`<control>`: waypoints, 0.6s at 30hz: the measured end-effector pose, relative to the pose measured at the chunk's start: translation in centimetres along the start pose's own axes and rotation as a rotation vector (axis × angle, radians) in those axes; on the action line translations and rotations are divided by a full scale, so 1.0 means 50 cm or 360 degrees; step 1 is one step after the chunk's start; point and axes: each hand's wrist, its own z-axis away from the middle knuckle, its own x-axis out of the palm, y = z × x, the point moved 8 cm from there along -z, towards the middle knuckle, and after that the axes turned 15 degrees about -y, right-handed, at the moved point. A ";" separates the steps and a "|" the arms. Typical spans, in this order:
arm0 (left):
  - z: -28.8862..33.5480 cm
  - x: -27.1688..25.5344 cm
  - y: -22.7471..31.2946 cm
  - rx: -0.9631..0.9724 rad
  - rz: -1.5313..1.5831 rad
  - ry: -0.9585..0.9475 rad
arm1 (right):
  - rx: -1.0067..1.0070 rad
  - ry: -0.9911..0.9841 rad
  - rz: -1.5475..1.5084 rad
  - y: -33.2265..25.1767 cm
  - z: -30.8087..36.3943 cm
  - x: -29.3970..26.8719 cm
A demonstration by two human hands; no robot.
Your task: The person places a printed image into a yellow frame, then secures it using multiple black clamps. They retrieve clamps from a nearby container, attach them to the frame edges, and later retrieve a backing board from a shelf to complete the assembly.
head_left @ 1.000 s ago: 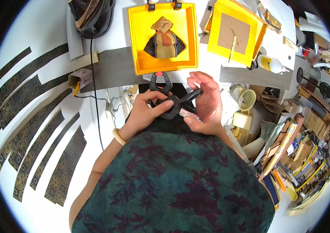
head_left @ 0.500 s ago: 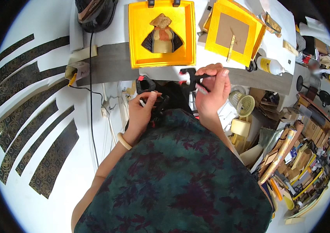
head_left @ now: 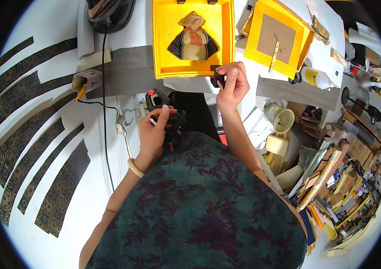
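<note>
I have the right hand (head_left: 233, 89) pinching a dark clamp (head_left: 216, 75) between its fingers at the near rim of the yellow box (head_left: 186, 72), contact unclear; the left hand (head_left: 152, 134) curls its fingers around black clamps (head_left: 158, 102), lower down.

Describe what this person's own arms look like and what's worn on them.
The left forearm and right forearm are bare, with no sleeves showing. The left grip and right grip wear no gloves. A smooth, cream-coloured bangle rings the left wrist; none shows on the right. The garment is dark green with reddish-purple leaf shapes.
</note>
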 end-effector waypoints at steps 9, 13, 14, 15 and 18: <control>0.001 0.006 0.034 0.0138 -0.0010 -0.0287 | -0.0137 -0.0227 0.0666 -0.201 0.005 0.013; 0.019 0.045 0.084 0.0157 0.0010 -0.0670 | 0.0923 -0.0653 -0.0623 -0.119 0.025 0.143; 0.023 0.053 0.090 0.0143 -0.0077 -0.0809 | 0.1437 -0.0678 -0.1056 -0.096 0.056 0.177; 0.025 0.059 0.094 0.0130 -0.0165 -0.0947 | 0.1497 -0.0952 -0.1332 -0.105 0.067 0.208; 0.032 0.050 0.074 0.0090 -0.0058 -0.1030 | 0.1616 -0.1131 -0.1723 -0.112 0.112 0.226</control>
